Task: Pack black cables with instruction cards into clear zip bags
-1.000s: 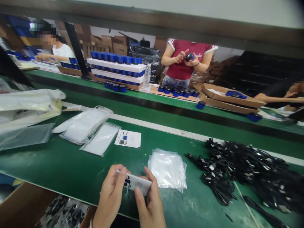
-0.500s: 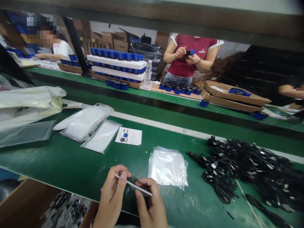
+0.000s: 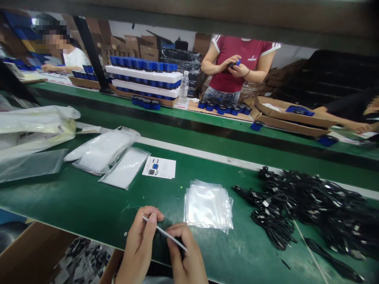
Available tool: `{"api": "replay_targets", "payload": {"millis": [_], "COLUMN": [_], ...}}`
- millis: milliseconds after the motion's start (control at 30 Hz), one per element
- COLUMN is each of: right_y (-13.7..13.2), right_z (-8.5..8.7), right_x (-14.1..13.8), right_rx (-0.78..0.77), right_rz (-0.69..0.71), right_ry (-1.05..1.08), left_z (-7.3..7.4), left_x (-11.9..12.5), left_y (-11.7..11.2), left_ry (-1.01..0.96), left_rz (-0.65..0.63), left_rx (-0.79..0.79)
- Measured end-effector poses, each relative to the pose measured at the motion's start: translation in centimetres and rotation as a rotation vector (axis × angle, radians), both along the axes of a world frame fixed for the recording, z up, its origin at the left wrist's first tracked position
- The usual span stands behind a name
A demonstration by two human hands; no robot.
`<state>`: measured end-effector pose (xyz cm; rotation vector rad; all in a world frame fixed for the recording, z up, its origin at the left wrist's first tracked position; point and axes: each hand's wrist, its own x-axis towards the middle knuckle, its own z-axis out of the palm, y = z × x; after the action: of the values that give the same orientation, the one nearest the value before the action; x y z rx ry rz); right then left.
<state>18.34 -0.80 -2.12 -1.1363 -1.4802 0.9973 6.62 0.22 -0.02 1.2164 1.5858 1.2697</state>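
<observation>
My left hand (image 3: 139,246) and my right hand (image 3: 186,254) both pinch a thin white printed leaflet (image 3: 164,233), seen edge-on, just above the near edge of the green belt (image 3: 89,201). The left thumb and forefinger grip its left end, and the right fingers curl round its right end. A small stack of clear plastic bags (image 3: 207,205) lies just right of my hands. Beyond it spreads a big heap of black cables (image 3: 314,205). Another printed leaflet (image 3: 159,167) lies flat on the belt ahead.
Packs of white bags (image 3: 103,152) and larger plastic sacks (image 3: 32,126) lie at left. A cardboard box (image 3: 59,256) with black parts sits below the belt. Across a second belt, people handle blue-and-black round units (image 3: 223,108) near foam trays (image 3: 145,75) and a water bottle (image 3: 183,92).
The leaflet has turned from showing its printed face to lying edge-on between my fingers. My hands have stayed at the same spot; the view has shifted slightly.
</observation>
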Motion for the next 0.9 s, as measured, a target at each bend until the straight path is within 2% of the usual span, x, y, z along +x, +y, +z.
{"api": "replay_targets", "payload": {"millis": [67, 133, 233, 333, 433, 533, 633, 767, 900], "right_y": [0.5, 0.9, 1.2, 0.8, 0.2, -0.1, 0.2, 0.9, 1.5], "right_z": [0.6, 1.2, 1.9, 1.9, 1.6, 1.5, 2.3, 3.6, 4.0], "right_x": [0.5, 1.1, 1.9, 2.2, 2.0, 1.9, 2.6, 5.1, 7.4], "right_rx": [0.039, 0.119, 0.317, 0.42, 0.359, 0.311, 0.388, 0.49, 0.498], "right_rz": [0.018, 0.004, -0.09, -0.173, -0.167, -0.144, -0.112, -0.056, -0.024], "right_ry": [-0.028, -0.048, -0.125, -0.237, -0.279, -0.331, -0.394, -0.39, -0.377], "left_z": [0.3, 0.8, 1.4, 2.2, 3.3, 4.5, 5.3, 5.6, 5.6], "left_x": [0.3, 0.8, 2.1, 3.3, 4.2, 4.7, 4.6, 4.0, 3.9], "left_y": [0.4, 0.9, 1.9, 2.4, 2.3, 2.1, 2.2, 2.6, 2.5], "left_ry": [-0.022, -0.1, -0.369, -0.732, -0.965, -1.006, -1.01, -1.099, -1.242], "left_rz": [0.011, 0.092, 0.208, 0.159, 0.097, 0.097, 0.117, 0.039, -0.045], "left_rx": [-0.026, 0.016, 0.024, -0.252, -0.449, -0.492, -0.57, -0.66, -0.734]}}
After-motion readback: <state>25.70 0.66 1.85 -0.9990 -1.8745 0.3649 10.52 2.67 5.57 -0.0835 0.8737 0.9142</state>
